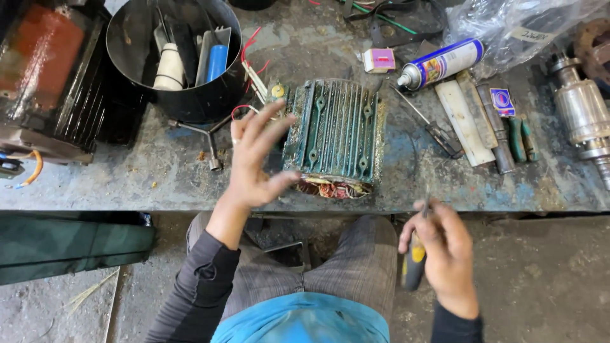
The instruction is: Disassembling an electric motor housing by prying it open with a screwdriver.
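A green ribbed motor housing (335, 130) lies on the worn metal bench (159, 178), with copper windings (330, 188) showing at its near end. My left hand (254, 159) hovers open just left of the housing, fingers spread, thumb near its lower left corner. My right hand (438, 248) is below the bench edge, closed around a screwdriver with a yellow and black handle (414, 267).
A black bucket (190, 95) with tools stands at the back left beside an orange motor (47, 76). A spray can (438, 63), a small pink box (379, 60), screwdrivers, pliers (521, 136), a rotor shaft (581, 114) and a three-way wrench (203, 136) lie around.
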